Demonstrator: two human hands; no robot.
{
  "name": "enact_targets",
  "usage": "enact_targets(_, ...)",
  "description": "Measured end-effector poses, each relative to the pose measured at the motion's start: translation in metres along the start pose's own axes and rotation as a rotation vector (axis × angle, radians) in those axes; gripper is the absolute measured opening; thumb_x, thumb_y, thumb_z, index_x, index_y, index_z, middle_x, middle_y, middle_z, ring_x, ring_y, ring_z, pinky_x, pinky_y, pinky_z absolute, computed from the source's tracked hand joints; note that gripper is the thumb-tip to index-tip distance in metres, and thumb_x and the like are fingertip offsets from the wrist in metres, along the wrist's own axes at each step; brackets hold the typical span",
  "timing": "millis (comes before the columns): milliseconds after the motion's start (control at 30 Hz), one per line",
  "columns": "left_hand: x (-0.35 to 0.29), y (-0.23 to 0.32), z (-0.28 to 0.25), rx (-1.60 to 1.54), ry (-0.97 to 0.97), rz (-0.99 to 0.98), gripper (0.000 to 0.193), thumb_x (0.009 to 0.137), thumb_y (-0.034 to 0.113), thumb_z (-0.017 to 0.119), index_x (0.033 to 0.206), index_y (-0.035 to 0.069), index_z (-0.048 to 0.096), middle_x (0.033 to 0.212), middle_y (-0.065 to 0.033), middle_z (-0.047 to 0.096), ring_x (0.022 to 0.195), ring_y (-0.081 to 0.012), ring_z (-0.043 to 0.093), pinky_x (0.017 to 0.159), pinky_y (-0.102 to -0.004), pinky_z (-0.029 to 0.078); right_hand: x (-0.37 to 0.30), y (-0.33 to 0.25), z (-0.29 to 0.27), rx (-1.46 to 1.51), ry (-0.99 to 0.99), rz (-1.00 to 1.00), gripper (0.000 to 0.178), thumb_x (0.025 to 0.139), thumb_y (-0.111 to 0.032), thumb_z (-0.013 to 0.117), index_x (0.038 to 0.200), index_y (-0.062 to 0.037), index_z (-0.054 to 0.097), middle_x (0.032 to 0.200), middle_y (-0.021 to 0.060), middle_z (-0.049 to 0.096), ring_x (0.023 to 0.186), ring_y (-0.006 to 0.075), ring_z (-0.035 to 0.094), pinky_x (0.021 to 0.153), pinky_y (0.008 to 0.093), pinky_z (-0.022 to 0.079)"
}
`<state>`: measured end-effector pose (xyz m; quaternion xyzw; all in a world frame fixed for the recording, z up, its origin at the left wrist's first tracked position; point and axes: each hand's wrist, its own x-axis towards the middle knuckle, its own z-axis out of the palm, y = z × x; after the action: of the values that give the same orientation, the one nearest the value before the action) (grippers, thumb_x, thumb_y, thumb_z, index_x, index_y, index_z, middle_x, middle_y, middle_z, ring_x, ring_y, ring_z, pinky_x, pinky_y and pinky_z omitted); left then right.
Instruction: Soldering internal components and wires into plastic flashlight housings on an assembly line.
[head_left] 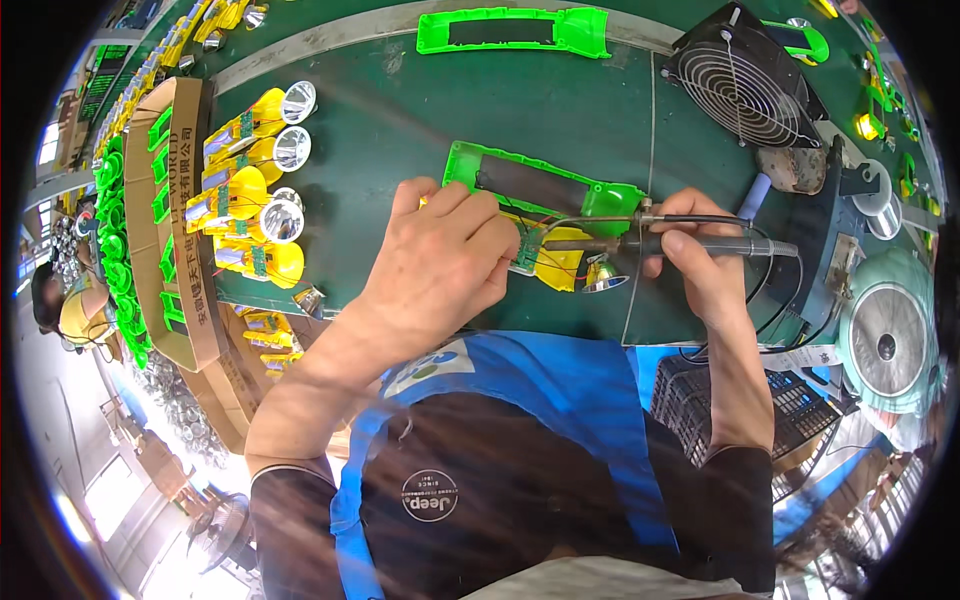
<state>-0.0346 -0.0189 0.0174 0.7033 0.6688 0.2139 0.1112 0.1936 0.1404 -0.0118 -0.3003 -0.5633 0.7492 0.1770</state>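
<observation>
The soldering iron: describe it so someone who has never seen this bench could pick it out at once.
Start at the dark green bench mat and find the green plastic shell at its centre. Just below its right end, the right hand grips a slim black soldering iron lying almost level, tip pointing left toward the small circuit board under the left hand. It is the only dark, cabled, rod-shaped tool among coloured plastic parts.

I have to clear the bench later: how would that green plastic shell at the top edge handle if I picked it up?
The green plastic shell looks thin and hollow with a large cutout, so it is probably light and slightly flexible. Lying flat, it should slide rather than roll.
</observation>
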Motion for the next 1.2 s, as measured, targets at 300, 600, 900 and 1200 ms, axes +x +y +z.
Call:
enact_targets(300,0.000,0.001,0.001,-0.008,0.001,-0.043,0.022,0.065,0.003,0.069,0.078,0.012,0.056,0.078,-0.0023,0.053,0.079,-0.0221,0.055,0.084,-0.0389,0.040,0.000,-0.007,0.007,-0.011,-0.076,0.098,0.016,0.088,-0.007,0.066,0.097,0.0009,0.057,0.085,0.0069,0.066,0.068,0.0097,0.065,0.062,0.0219,0.053)
enact_targets(600,0.000,0.001,0.001,-0.010,0.010,-0.058,0.022,0.065,0.004,0.070,0.079,0.013,0.055,0.078,-0.0023,0.053,0.081,-0.0228,0.056,0.086,-0.0399,0.040,-0.001,-0.009,0.010,-0.089,-0.036,0.106,0.017,0.085,-0.006,0.067,0.096,0.0011,0.056,0.081,0.0060,0.065,0.068,0.0102,0.065,0.061,0.0232,0.054)
enact_targets(900,0.001,0.001,0.001,0.013,-0.006,-0.045,0.021,0.066,0.004,0.069,0.079,0.013,0.055,0.079,-0.0022,0.053,0.080,-0.0223,0.056,0.087,-0.0401,0.039,-0.005,0.002,-0.004,-0.028,-0.022,-0.002,0.015,0.083,-0.005,0.066,0.094,0.0032,0.059,0.081,0.0087,0.066,0.068,0.0141,0.068,0.062,0.0251,0.055)
enact_targets(1200,0.001,0.002,-0.001,0.015,-0.026,-0.046,0.021,0.066,0.004,0.070,0.079,0.013,0.056,0.077,-0.0014,0.053,0.079,-0.0216,0.055,0.087,-0.0398,0.039,-0.005,0.004,-0.006,0.029,-0.017,-0.084,0.017,0.086,-0.009,0.066,0.095,0.0033,0.059,0.079,0.0092,0.066,0.067,0.0133,0.067,0.063,0.0243,0.055)
